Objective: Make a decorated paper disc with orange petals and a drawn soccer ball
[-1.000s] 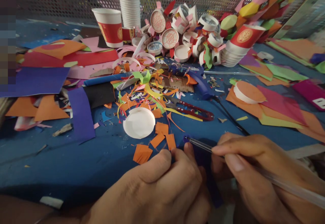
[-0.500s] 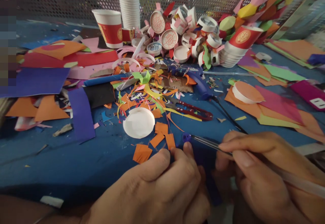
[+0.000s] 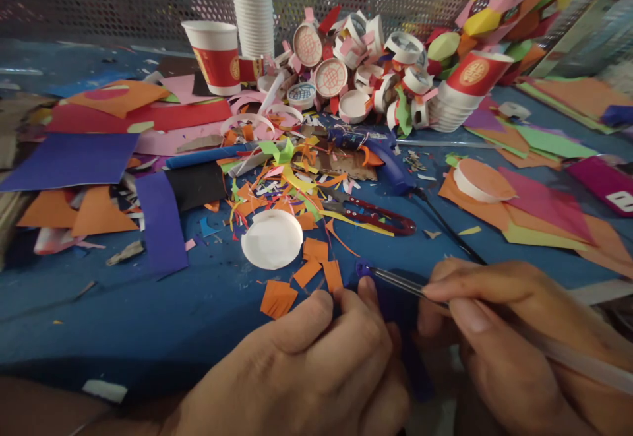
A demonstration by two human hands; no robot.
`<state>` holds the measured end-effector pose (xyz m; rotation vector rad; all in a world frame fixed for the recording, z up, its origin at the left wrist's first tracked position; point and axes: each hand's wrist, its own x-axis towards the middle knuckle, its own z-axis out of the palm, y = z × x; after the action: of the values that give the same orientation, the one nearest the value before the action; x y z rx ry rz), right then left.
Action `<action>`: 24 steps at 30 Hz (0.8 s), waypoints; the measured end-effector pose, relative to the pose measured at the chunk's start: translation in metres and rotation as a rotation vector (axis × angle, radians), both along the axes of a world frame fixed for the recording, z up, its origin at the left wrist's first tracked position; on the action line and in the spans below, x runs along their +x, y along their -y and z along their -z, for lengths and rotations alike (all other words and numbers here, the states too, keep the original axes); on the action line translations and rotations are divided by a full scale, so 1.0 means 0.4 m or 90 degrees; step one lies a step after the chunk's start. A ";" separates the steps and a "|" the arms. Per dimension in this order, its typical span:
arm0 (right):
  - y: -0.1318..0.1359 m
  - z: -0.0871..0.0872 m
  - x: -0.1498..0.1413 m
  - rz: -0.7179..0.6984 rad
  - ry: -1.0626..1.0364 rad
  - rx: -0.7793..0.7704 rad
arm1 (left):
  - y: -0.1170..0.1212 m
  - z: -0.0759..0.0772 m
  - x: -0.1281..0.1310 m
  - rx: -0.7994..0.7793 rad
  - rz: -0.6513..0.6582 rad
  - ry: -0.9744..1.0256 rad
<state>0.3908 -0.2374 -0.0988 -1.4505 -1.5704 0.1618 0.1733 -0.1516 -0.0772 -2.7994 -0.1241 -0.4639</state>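
Note:
My left hand is closed at the front of the blue table, its fingers curled and pressed around a dark blue paper strip. Most of the strip is hidden under that hand or lost in shadow. Between finger and thumb, my right hand grips a slim pen with a clear barrel. The pen's point is at a small curled blue end just past my left fingertips; I cannot tell if that end belongs to the strip. Several fringed orange paper pieces lie beside my left hand.
A white paper disc, red-handled scissors and a blue glue gun lie ahead among scraps. Behind are a heap of cut cup bases, a paper cup and a cup stack. Coloured sheets cover the right.
The camera view has shifted very slightly. Both hands keep nearly the same pose, with the pen tilted a little differently at the small blue end.

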 end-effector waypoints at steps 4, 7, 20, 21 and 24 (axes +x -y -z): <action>-0.001 0.003 -0.011 0.020 -0.015 0.010 | 0.000 0.002 0.003 0.000 0.003 -0.001; 0.001 0.003 -0.010 0.009 0.021 0.011 | -0.001 0.004 0.006 0.004 0.002 0.001; 0.005 -0.011 -0.015 0.010 0.071 -0.040 | 0.004 0.007 0.005 -0.026 -0.014 -0.012; 0.005 -0.009 -0.023 0.033 0.048 -0.039 | 0.004 0.006 0.006 -0.027 -0.015 -0.011; 0.002 -0.003 -0.044 0.068 0.000 -0.041 | 0.004 0.006 0.006 -0.029 -0.015 -0.007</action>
<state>0.3731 -0.2383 -0.0978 -1.5808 -1.4951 0.1505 0.1757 -0.1531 -0.0798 -2.8414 -0.1669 -0.4457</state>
